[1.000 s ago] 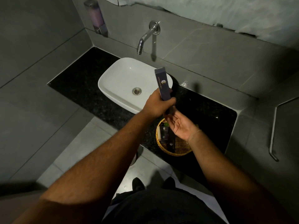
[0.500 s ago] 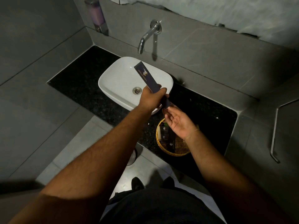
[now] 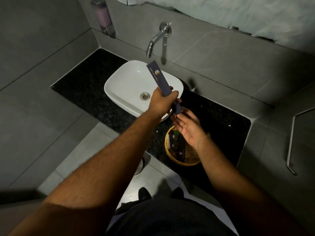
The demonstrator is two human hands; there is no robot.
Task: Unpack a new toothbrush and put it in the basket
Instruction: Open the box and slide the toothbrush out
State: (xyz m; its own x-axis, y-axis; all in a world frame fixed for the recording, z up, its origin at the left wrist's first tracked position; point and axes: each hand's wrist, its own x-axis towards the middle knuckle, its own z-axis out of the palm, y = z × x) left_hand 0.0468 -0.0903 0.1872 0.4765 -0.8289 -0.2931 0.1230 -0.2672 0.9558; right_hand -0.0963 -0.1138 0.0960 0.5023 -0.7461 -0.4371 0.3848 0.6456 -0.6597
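A long dark blue toothbrush box (image 3: 157, 77) with a gold logo is held over the white sink, tilted with its top toward the tap. My left hand (image 3: 162, 102) is shut around its lower half. My right hand (image 3: 188, 126) is just below, palm up, fingers apart, with fingertips at the box's bottom end. No toothbrush is visible outside the box. A round woven basket (image 3: 189, 157) sits on the black counter under my right hand, holding several small dark packets.
The white basin (image 3: 126, 86) with a drain sits on the black counter (image 3: 88, 86). A chrome tap (image 3: 156, 39) juts from the grey wall above it. A soap dispenser (image 3: 103, 17) hangs at the corner. A metal rail (image 3: 290, 145) is on the right.
The box swung from upright to leaning far left, then back partway. My right hand stayed under its bottom end above the basket.
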